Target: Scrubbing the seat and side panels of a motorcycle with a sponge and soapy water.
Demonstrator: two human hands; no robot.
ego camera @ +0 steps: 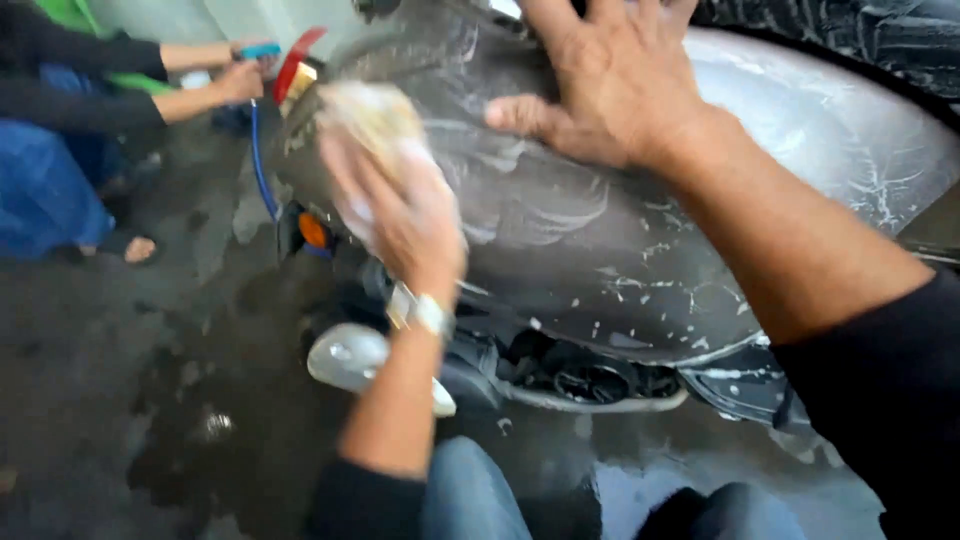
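Observation:
My left hand [400,205] presses a soapy yellowish sponge [370,115] against the grey side panel of a motor scooter [560,230]. The fingers are wrapped over the sponge, and a metal watch sits on that wrist. My right hand [605,85] lies flat and spread on the upper part of the same panel, holding nothing. White soap streaks cover the panel. The picture is blurred by motion.
Another person's hands [235,70] at the upper left hold a blue hose [262,165] near the scooter's red tail light [297,62]. An orange reflector [313,230] and a clear turn-signal lens [345,355] stick out below. The ground [120,400] is wet and dark. My knees show at the bottom.

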